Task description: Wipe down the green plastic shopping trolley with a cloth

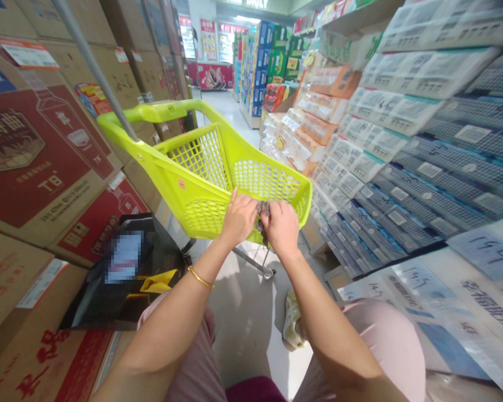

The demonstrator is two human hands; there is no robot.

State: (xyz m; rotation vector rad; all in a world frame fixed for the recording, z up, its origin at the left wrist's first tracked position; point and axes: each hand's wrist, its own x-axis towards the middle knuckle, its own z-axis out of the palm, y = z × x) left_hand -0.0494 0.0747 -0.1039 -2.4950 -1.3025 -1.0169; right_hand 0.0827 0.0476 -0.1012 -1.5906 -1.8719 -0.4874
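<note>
2 hands (240, 216) (283, 226) hold dark item (260, 223); lime cart (163, 170), pale shop floor (243, 318), stacked cartons (33, 151).

The left hand (240, 219) and right hand (281, 229) are bare, as are the forearms on the body side of them. A thin gold bangle (200, 278), narrow and shiny, circles the left arm a little behind the hand. Plain dusty-pink trousers (388, 335) show nearer the body than the hands, loose over the knees, and below the right hand is a cream-yellow shoe (292, 318).
</note>
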